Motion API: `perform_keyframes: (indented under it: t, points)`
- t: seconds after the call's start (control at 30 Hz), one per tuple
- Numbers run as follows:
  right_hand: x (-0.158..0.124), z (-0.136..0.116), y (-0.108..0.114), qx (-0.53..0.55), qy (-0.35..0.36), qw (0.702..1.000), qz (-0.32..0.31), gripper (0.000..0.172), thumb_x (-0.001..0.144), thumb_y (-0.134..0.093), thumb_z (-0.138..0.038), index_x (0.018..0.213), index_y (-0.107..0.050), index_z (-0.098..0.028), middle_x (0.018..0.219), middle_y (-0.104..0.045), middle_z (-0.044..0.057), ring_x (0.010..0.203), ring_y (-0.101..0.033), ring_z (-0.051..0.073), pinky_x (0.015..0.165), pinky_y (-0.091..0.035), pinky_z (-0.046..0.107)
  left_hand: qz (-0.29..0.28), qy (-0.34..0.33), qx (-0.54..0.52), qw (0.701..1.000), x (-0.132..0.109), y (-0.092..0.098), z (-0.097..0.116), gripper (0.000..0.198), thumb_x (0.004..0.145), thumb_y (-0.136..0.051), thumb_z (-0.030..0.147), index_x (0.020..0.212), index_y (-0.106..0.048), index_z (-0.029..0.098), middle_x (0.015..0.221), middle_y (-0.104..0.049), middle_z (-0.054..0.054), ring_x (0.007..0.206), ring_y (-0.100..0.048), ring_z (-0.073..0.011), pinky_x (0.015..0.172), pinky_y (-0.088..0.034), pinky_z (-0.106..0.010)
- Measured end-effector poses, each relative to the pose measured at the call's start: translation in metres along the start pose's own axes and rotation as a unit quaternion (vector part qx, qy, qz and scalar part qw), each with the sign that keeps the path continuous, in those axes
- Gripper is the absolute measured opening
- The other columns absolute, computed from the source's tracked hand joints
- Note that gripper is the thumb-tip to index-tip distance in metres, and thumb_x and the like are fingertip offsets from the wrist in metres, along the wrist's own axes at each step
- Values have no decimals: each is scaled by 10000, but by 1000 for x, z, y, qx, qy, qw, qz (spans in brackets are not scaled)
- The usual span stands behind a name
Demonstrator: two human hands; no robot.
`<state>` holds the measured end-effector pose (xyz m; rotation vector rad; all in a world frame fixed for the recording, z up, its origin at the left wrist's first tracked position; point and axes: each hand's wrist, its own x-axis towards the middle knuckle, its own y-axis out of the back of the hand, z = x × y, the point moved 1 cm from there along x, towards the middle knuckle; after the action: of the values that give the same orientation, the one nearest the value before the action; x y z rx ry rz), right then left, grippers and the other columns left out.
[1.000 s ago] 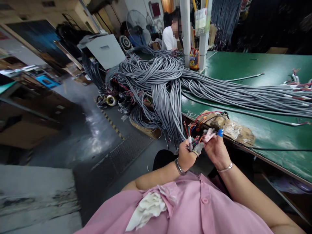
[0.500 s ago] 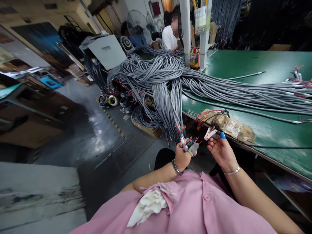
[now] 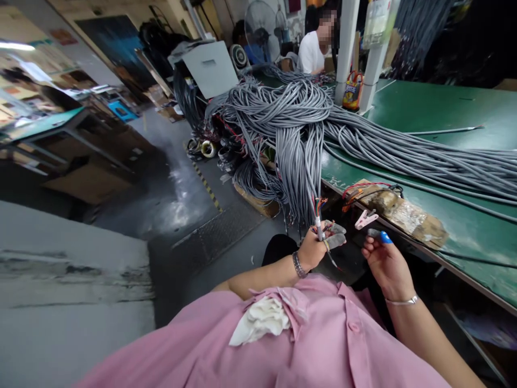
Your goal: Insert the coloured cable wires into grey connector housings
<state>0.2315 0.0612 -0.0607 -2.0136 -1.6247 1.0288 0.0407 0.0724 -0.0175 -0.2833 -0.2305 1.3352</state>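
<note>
Because your left hand point(image 3: 317, 249) closes as a fist around the grey cable end point(image 3: 319, 222), just under the hanging cable bundle point(image 3: 301, 172), its bare coloured wires point(image 3: 319, 205) may snag there and bend. Its long axis runs 6 to 12 o'clock, wires pointing to 12. Your right hand point(image 3: 386, 264), at 3 o'clock, is half-open and empty.

My green workbench point(image 3: 444, 102) runs toward two o'clock. Shiny grey floor point(image 3: 161, 161) spreads at ten, with a yellow-black stripe point(image 3: 207, 186). A fan point(image 3: 260, 24) stands at twelve, white posts point(image 3: 346, 48) at one.
</note>
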Motion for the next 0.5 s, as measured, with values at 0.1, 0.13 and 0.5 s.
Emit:
perform_keyframes:
  t: [0.1, 0.13, 0.5]
  points:
    - [-6, 0, -3, -43, 14, 999, -9, 151, 789, -688, -343, 825, -689, -197, 755, -598, -9, 629, -537, 94, 577, -494, 215, -8, -18, 64, 998, -4, 1, 1, 314, 704, -782, 309, 929, -664, 124, 883, -698, -80, 820, -654, -176, 780, -511, -303]
    - [-10, 0, -5, -64, 24, 998, -19, 137, 788, -688, -329, 835, -690, -200, 760, -598, -9, 629, -535, 94, 576, -489, 214, -18, -29, 100, 994, -6, 0, 1, 292, 724, -760, 288, 945, -661, 126, 912, -699, -85, 843, -653, -179, 784, -509, -298]
    - [-65, -4, -12, -357, 166, 898, -196, 350, 777, -711, -284, 1121, -652, -263, 991, -655, 53, 932, -638, 245, 811, -540, 375, -130, -203, 461, 854, -27, -9, 0, 271, 732, -617, 232, 992, -614, 155, 944, -691, -80, 911, -635, -229, 870, -483, -351]
